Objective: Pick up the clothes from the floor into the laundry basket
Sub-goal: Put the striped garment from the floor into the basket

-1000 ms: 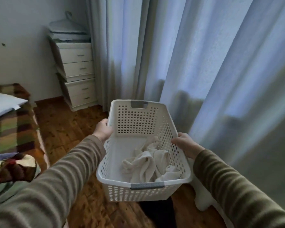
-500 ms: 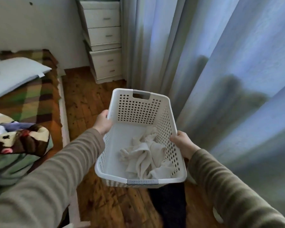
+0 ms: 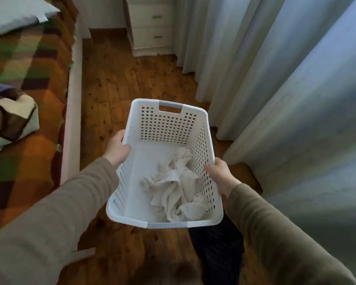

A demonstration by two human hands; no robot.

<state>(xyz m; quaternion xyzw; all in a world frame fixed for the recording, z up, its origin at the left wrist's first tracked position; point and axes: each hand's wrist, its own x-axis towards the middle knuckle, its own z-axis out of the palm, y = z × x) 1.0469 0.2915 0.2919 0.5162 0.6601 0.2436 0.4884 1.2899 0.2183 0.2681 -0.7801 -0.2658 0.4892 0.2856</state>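
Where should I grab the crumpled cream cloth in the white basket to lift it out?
Pinch the raised fold at the middle of the crumpled cream cloth, coming straight down through the open top of the white perforated plastic basket; its walls block a sideways approach.

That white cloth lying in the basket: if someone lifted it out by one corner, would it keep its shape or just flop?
It would probably flop: the white cloth lies crumpled in soft folds against the laundry basket wall. It looks light, since the left hand and right hand hold the basket up by its rims. It seems unlikely to slip or break.
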